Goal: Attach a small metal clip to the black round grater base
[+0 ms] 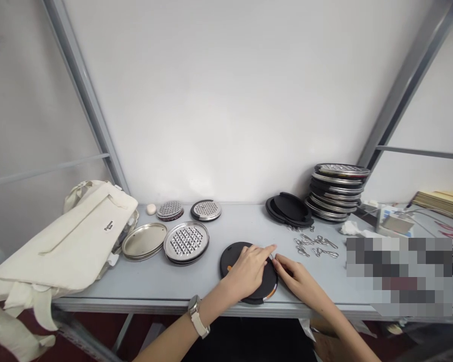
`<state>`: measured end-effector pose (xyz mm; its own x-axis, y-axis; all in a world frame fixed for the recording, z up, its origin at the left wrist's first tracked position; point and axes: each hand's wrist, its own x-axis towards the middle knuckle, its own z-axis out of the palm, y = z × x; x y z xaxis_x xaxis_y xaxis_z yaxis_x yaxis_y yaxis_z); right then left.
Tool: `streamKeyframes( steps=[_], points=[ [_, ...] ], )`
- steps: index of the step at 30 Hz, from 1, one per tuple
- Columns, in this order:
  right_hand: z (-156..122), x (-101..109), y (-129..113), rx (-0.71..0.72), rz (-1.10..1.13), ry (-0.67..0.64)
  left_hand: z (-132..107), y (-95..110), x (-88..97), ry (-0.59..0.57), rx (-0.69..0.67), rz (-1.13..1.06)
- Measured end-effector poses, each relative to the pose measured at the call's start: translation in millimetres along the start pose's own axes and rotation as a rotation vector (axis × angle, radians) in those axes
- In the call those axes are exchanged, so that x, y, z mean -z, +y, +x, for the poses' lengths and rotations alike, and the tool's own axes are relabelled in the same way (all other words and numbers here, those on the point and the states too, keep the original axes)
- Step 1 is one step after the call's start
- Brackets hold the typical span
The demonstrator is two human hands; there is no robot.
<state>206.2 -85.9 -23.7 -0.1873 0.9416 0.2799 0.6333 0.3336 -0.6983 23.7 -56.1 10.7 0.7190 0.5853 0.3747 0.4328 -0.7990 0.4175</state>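
Observation:
A round black lid with an orange edge [232,255] lies on the grey table [249,221] near its front edge. My left hand [249,269] lies flat on top of the lid, fingers stretched toward its right rim. My right hand [296,279] rests beside the lid's right rim, its fingertips pinched on a small metal ring at the edge. A wristwatch with a white strap [197,314] is on my left wrist.
Several metal clips [315,245] lie right of the lid. Behind them are black lids [289,208] and a stack of rimmed discs [337,191]. Left are round metal graters [186,241], a metal plate [144,240] and a white fabric bag [71,236].

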Motion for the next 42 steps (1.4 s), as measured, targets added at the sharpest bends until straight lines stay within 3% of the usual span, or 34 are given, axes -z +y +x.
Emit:
streamKeyframes(
  steps=[42],
  points=[
    [-0.8, 0.9, 0.7, -0.001, 0.006, 0.071, 1.2, 0.9, 1.1, -0.009, 0.006, -0.030]
  ],
)
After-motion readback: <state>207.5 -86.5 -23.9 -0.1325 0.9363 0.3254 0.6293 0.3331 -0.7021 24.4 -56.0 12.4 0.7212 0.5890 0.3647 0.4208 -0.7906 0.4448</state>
